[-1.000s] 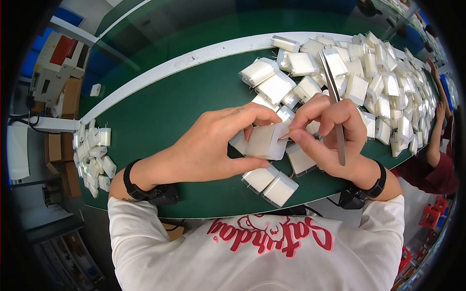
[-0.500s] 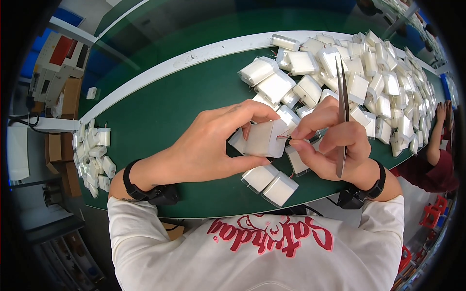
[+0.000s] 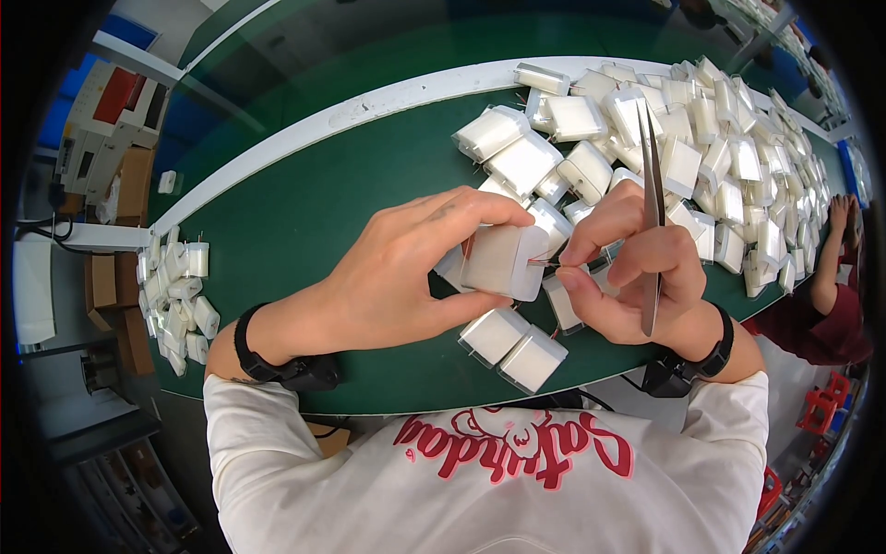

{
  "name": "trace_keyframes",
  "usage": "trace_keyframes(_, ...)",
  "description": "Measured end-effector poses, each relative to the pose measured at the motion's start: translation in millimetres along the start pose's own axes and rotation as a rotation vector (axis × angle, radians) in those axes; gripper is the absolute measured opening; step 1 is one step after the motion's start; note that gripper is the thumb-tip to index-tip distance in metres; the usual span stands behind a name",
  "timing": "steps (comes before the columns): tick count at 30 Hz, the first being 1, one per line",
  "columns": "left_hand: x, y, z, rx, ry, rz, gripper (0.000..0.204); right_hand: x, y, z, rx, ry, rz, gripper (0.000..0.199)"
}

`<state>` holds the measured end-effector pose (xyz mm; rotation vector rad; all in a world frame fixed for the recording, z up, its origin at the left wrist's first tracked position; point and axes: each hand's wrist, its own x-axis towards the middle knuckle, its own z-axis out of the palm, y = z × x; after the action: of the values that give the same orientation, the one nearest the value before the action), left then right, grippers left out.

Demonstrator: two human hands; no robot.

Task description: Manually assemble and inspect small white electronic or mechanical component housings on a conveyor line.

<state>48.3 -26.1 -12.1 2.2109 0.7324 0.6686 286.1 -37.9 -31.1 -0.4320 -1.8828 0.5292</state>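
Left hand [image 3: 388, 277] gripping a white charger casing [image 3: 498, 260], right hand [image 3: 637, 277] pinching its red wire [image 3: 543, 263], holding steel tweezers [image 3: 652, 212], green bench [image 3: 295, 212] lying beneath.

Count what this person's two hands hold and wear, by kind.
white block, in the left hand: 1
tweezers, in the right hand: 1
black wristbands, one on the left wrist and one on the right wrist: 2
Total: 4

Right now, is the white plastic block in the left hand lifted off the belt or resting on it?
Lifted. The left hand grips the white plastic block by its edges above the green belt.
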Motion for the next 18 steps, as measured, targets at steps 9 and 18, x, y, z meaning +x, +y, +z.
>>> trace_keyframes(9,0.1,-3.8,4.7,0.128,0.110,0.098,0.057,1.9,-0.9,-1.0,-0.025,0.019,-0.003,0.032)
trace_keyframes(18,0.6,-4.8,5.1,0.133,0.094,0.114,0.058,0.7,1.0,0.8,-0.004,0.010,0.002,0.029)
